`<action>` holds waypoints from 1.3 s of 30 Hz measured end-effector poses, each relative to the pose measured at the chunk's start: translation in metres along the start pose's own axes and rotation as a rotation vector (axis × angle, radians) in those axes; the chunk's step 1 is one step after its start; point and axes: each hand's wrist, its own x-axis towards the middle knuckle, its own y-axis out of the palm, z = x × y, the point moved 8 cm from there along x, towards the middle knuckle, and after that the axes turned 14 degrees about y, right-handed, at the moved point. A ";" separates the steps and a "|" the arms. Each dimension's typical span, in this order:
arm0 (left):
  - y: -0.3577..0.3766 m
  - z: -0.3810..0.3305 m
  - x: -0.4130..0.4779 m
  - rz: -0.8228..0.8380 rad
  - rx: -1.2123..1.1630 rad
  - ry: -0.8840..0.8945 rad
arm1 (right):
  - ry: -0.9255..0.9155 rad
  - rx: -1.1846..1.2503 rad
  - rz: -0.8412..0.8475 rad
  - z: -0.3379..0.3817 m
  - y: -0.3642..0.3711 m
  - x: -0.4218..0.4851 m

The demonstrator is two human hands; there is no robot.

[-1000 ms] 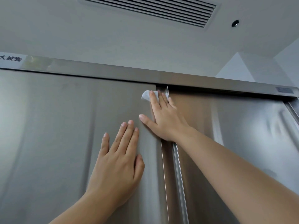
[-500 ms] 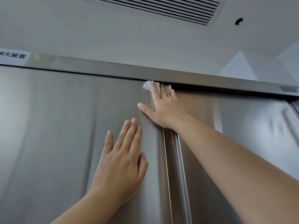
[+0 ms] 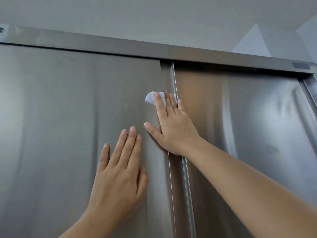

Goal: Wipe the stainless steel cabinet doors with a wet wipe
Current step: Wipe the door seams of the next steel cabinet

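Note:
Two stainless steel cabinet doors fill the view: a left door [image 3: 60, 126] and a right door [image 3: 257, 117], meeting at a vertical seam [image 3: 173, 79]. My right hand [image 3: 173, 127] lies flat with straight fingers across the seam near the top and presses a white wet wipe [image 3: 151, 98] against the left door. The wipe peeks out from under the fingertips. My left hand [image 3: 120, 179] rests flat, fingers spread, on the left door below and to the left of the right hand.
A steel top rail [image 3: 137, 48] runs above the doors, with a small label at its far left and another at the right end. The grey ceiling [image 3: 154, 18] is above. A vertical frame edge [image 3: 308, 90] stands at the far right.
My right hand has slid the wipe down from the top rail along the seam. My left hand stays flat on the left door. The camera has tilted down a little.

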 end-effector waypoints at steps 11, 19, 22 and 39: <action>0.002 -0.034 -0.046 0.056 0.016 0.011 | -0.003 0.050 0.045 0.004 0.017 -0.069; 0.005 -0.051 -0.081 0.106 0.086 -0.024 | 0.030 0.130 0.035 0.008 0.028 -0.130; 0.006 -0.059 -0.094 0.101 0.111 -0.014 | 0.035 0.144 0.008 0.009 0.030 -0.149; 0.005 -0.072 -0.126 0.196 0.140 0.033 | 0.035 0.104 0.059 0.009 0.036 -0.172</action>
